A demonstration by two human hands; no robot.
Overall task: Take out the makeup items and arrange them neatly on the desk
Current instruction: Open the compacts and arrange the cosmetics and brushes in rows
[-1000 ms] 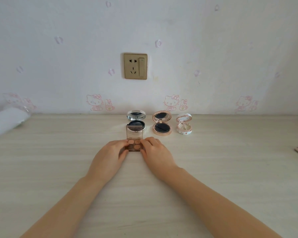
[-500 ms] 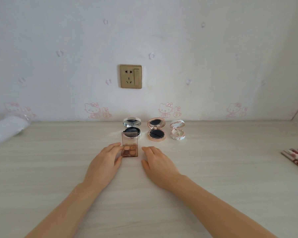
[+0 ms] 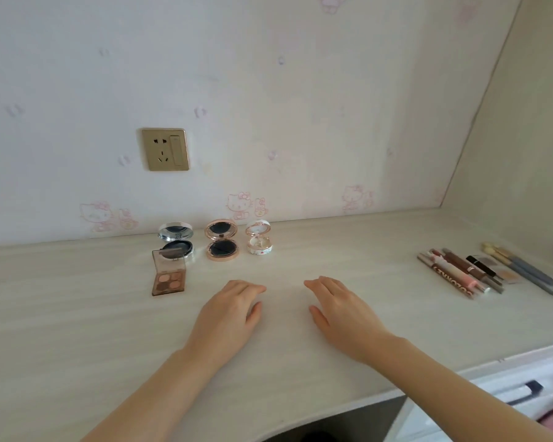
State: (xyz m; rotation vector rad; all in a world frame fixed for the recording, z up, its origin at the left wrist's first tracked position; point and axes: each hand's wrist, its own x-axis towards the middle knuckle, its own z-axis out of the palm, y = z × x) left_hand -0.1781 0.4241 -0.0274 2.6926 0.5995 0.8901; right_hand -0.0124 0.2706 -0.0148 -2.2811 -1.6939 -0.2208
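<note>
Palette [image 3: 168,277] sits open on the surface [image 3: 77,314], lid tilted up. Three open compacts [image 3: 222,249] stand in a row just behind the palette and to its right. Pencils and brushes [image 3: 460,264] lie well right of the palette. Your left hand [image 3: 227,314] and right hand [image 3: 342,317] are palm-down right of the palette, fingers relaxed, holding nothing.

A desk [image 3: 77,314] runs along a wall [image 3: 268,90]. Near the wall three open compacts stand in a row: left compact [image 3: 176,242], middle compact [image 3: 221,240], right compact [image 3: 258,237]. An open eyeshadow palette [image 3: 168,277] lies just before the left compact. Nearer the viewer, the left hand [image 3: 227,317] and right hand [image 3: 342,317] lie apart, palms down. Pencils and brushes [image 3: 460,271] lie side by side far right. A socket [image 3: 165,149] sits on the wall above the left compact.
</note>
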